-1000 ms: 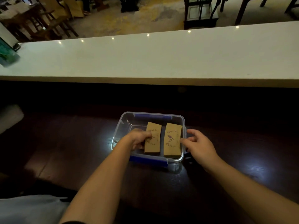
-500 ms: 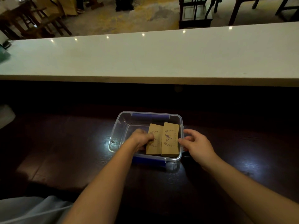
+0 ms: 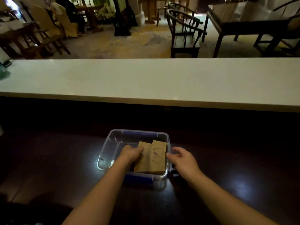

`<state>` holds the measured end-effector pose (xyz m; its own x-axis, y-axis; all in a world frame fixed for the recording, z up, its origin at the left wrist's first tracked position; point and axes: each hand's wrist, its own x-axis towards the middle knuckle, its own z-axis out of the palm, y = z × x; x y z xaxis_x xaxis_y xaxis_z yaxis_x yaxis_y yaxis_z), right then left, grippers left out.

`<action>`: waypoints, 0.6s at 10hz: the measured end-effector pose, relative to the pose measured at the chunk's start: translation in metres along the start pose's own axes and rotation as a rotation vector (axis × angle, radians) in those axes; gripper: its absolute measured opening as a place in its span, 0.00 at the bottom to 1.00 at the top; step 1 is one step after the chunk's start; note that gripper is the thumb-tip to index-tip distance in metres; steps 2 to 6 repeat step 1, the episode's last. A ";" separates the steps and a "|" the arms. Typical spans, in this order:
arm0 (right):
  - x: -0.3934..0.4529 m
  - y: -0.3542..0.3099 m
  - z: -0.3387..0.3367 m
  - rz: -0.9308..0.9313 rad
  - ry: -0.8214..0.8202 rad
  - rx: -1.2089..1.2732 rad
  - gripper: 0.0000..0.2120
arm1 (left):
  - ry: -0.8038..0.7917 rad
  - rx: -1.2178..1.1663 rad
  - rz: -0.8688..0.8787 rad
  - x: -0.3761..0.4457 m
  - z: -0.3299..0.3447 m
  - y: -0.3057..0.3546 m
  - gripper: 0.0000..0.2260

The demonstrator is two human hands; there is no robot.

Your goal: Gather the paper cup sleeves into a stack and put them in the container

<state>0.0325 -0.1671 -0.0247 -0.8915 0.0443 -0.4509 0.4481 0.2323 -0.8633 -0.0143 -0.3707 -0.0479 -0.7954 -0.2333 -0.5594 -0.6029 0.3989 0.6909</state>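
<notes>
Status: nearly done by the look of it. Clear plastic container (image 3: 113,143) with blue clips sits on the dark table (image 3: 48,168), near the front edge and roughly centred, under the overhang of the white counter (image 3: 146,78). Two stacks of brown paper cup sleeves (image 3: 158,156) are already inside it, packed into the right half against the right wall; the right stack overlaps the left one slightly, and the left stack looks a bit tilted. The container's left half is bare as far as I can see. Left hand (image 3: 131,154) is down inside the container, fingers curled against the left stack's left edge; looks closed on or pressing that stack, but a true grip vs. a push I cannot tell, since the fingertips are hidden behind the sleeves. Right hand (image 3: 181,158) is outside at the right wall, fingers loosely bent and touching the rim, holding nothing, probably steadying the box. No loose sleeves visible on the table, though the surface is dark and parts are hard to read. Remaining, my guess: square up the two stacks, maybe merge them into one if a single stack is required, then pull both hands out. No lid in view. Risk: the tilted left stack fans out on release.
</notes>
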 end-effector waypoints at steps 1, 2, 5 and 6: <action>-0.006 -0.002 -0.020 -0.016 0.049 -0.019 0.20 | 0.326 0.157 0.285 -0.015 0.002 0.014 0.11; -0.006 -0.002 -0.020 -0.016 0.049 -0.019 0.20 | 0.326 0.157 0.285 -0.015 0.002 0.014 0.11; -0.006 -0.002 -0.020 -0.016 0.049 -0.019 0.20 | 0.326 0.157 0.285 -0.015 0.002 0.014 0.11; -0.006 -0.002 -0.020 -0.016 0.049 -0.019 0.20 | 0.326 0.157 0.285 -0.015 0.002 0.014 0.11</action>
